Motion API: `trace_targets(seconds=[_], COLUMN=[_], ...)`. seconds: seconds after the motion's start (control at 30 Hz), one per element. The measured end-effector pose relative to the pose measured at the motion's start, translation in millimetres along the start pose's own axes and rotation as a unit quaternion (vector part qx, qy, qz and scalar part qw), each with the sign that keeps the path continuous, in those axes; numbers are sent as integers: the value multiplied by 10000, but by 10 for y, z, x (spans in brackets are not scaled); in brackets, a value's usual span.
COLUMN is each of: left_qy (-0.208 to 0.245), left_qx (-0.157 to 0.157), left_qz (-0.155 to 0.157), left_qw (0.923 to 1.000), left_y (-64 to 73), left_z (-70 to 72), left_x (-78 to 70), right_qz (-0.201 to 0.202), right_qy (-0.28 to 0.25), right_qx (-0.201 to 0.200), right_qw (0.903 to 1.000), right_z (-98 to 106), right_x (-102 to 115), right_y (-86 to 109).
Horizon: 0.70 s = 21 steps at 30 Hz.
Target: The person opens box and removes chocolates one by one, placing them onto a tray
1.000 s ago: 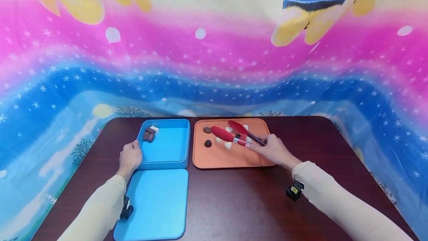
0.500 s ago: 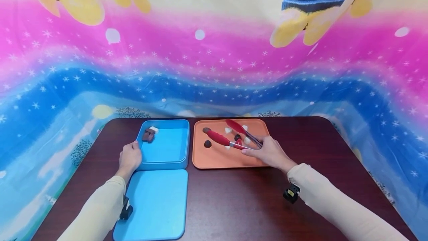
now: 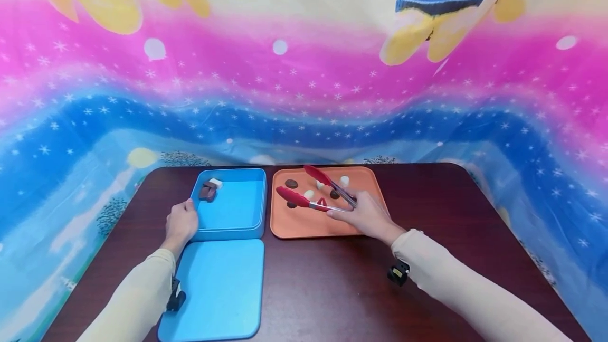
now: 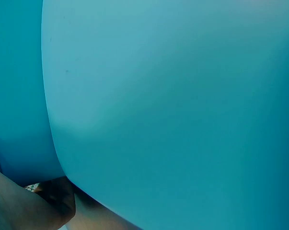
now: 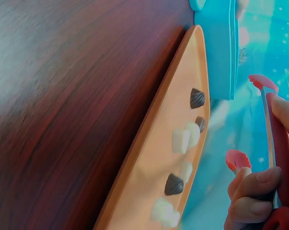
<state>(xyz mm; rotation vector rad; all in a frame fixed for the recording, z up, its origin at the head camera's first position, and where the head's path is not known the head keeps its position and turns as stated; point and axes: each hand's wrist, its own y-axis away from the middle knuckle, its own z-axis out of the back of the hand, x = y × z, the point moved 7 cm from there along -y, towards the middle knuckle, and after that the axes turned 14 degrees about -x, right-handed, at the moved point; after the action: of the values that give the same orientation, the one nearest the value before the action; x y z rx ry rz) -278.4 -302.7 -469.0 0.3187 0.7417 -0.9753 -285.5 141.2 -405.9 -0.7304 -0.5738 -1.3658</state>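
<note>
My right hand (image 3: pixel 368 216) holds a pair of red-tipped metal tongs (image 3: pixel 295 197) over the orange tray (image 3: pixel 304 230). The tongs' two tips are spread apart, with nothing between them. On the tray lie white pieces (image 3: pixel 344 180) and dark brown chocolates (image 3: pixel 291 183); a ridged dark one (image 5: pixel 197 98) shows well in the right wrist view. At the left, my left hand (image 3: pixel 182 221) grips the side wall of an open blue box (image 3: pixel 239 210), thumb at the rim. Brown chocolates (image 3: pixel 207 193) and a white piece (image 3: pixel 216 183) sit in the box's far left corner.
A flat blue lid (image 3: pixel 218 284) lies on the dark wooden table (image 3: pixel 328 289) in front of the box. Box and tray stand side by side near the far table edge. A colourful printed cloth (image 3: pixel 304 88) hangs behind the table.
My right hand has carried the spread tongs leftward across the tray, towards its box side. The left hand has stayed on the box, and the view has shifted slightly.
</note>
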Motion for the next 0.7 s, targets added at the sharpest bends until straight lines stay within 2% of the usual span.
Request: trace_targets(seconds=[0.27,0.37,0.5,0.7], left_qy=[-28,-45,-60,7], left_qx=[-68,-114,-107,6], left_qz=[-31,-83,-115,11], left_qw=[10000,9999,9999,10000], left_y=[-5,-21,-37,-32], left_z=[13,16,11,-15], left_x=[12,12,6,17], right_qz=[26,147,362,282], right_qy=[335,406,386,144], right_qx=[-94,-167,-229,-101], right_qw=[9994,9989,9983,9994], right_z=[-131,-193,-277,-423], right_x=[189,267,378,493], right_y=[32,27,25,61])
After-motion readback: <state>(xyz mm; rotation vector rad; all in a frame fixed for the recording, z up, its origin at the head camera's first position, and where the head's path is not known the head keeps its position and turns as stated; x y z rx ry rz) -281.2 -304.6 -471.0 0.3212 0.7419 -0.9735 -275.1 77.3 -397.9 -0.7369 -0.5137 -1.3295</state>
